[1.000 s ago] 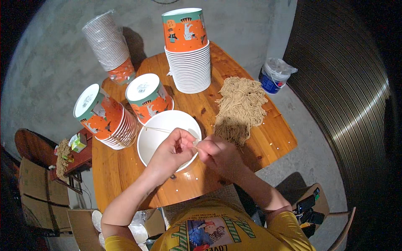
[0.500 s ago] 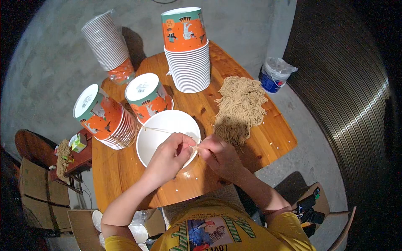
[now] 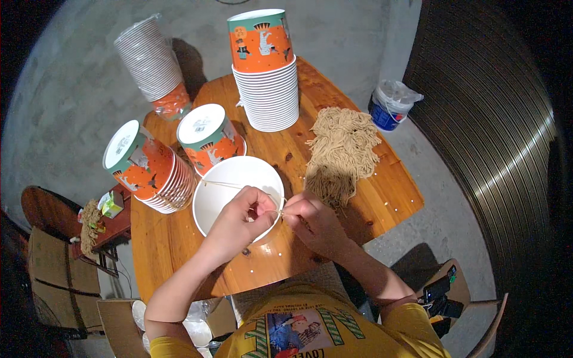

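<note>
In front of me a white paper bucket (image 3: 213, 201) stands on the wooden table, its open mouth up. A thin tan cord (image 3: 225, 184) runs from its left rim across the mouth toward my hands. My left hand (image 3: 240, 216) is above the near right part of the mouth, thumb and forefinger pinched on the cord. At the right rim, the fingertips of my right hand (image 3: 317, 224) are closed on the cord too. A small knot or loop shows between the hands. My fingers hide part of the rim there.
Behind stand a tall stack of paper buckets (image 3: 266, 98) and an upturned orange bucket (image 3: 210, 146). A bucket stack wound with cord (image 3: 156, 173) is at left, a plastic-wrapped stack (image 3: 152, 59) farther back. Tan cords (image 3: 343, 146) lie in a pile at right on the table (image 3: 382, 197).
My hands have drawn slightly apart, and a short stretch of cord now shows between their fingertips. The bucket appears a little farther left in view.
</note>
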Tool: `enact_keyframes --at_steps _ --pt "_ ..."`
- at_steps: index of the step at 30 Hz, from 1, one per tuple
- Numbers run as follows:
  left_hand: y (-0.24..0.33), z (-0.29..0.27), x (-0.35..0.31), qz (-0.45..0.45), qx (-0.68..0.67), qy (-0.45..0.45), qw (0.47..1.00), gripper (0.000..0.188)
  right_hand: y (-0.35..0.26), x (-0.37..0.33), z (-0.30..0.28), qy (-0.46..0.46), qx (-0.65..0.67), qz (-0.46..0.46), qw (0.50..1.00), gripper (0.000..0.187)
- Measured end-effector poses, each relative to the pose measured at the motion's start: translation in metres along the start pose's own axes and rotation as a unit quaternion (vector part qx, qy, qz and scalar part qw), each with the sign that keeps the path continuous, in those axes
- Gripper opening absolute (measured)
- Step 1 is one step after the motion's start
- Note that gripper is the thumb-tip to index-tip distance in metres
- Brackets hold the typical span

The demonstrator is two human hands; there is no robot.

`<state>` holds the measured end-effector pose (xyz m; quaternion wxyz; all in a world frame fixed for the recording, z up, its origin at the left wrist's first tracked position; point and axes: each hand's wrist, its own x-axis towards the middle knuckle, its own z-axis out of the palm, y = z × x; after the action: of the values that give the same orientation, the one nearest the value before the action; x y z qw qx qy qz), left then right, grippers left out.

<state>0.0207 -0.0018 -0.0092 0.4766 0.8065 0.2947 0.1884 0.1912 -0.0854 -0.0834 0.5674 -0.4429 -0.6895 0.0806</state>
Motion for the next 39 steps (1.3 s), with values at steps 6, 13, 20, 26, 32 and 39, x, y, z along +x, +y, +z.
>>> enact_keyframes --at_steps 6,13,20,26,32,39 --pt "0.010 0.002 -0.003 0.002 0.034 -0.014 0.999 0.011 -0.002 0.000 -0.001 -0.003 -0.013 0.011 1.000 0.013" --pt "0.008 0.003 -0.004 0.060 0.082 0.034 0.994 0.009 -0.004 0.001 -0.003 -0.013 -0.008 -0.001 1.000 0.015" --pt "0.010 0.002 -0.002 0.079 0.088 0.029 0.993 0.009 -0.004 0.001 -0.005 0.000 -0.012 -0.014 1.000 0.021" --pt "0.010 0.003 -0.003 0.099 0.094 0.023 0.990 0.008 -0.012 0.001 -0.005 0.016 0.028 0.006 0.999 0.027" --pt "0.012 0.004 -0.003 0.103 0.092 0.020 0.990 0.008 -0.015 0.005 -0.008 -0.035 -0.017 0.054 0.998 0.034" --pt "0.014 0.004 -0.004 0.113 0.110 0.018 0.987 0.008 -0.006 0.002 -0.002 0.017 -0.053 -0.006 0.998 0.024"
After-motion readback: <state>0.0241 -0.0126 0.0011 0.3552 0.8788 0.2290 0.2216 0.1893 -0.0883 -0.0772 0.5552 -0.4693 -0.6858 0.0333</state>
